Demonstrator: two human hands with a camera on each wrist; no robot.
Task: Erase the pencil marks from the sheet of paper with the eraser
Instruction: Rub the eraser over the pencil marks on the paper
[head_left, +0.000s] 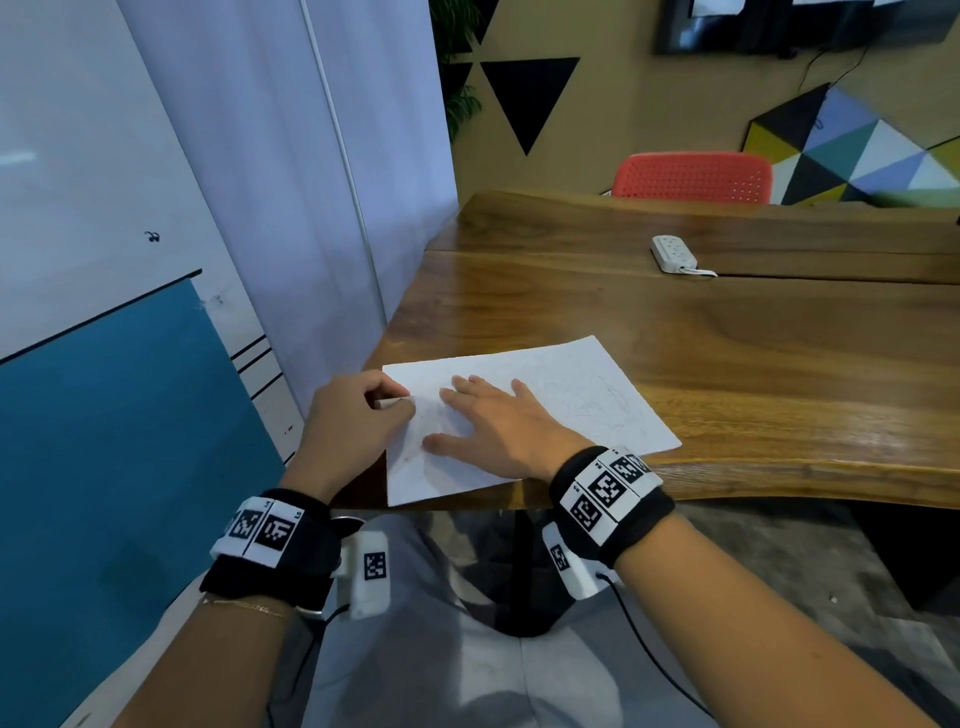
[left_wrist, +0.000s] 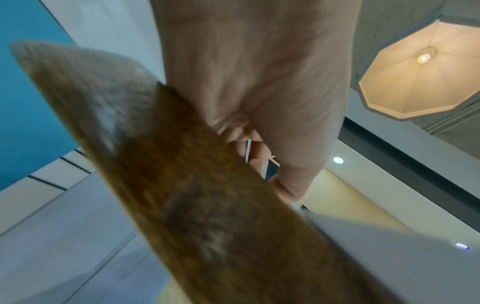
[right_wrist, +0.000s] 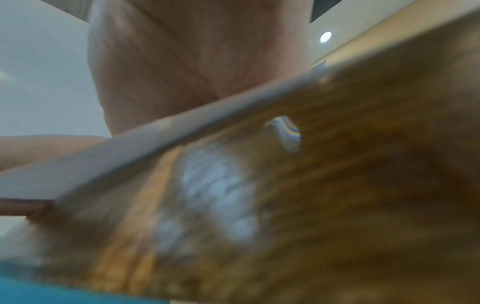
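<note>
The eraser sits pinched in the left hand, long axis running along the near-left corner of the paper, by the tabletop's left edge. The right hand is just beside it, fingers spread flat on the sheet. The faint scribbles lie off to the right.

No readable text, brand or number in any view. The left wristband and right wristband carry black-and-white square fiducial markers; tiny characters sit beside each square, too small to read. Same kind of marker on the white camera module under the left wrist and on the one under the right wrist. The sheet of paper shows only faint pencil scribbles, no letters. The whiteboard has one small dark squiggle, not legible as a character. Both wrist views are blurred, nothing written visible.
</note>
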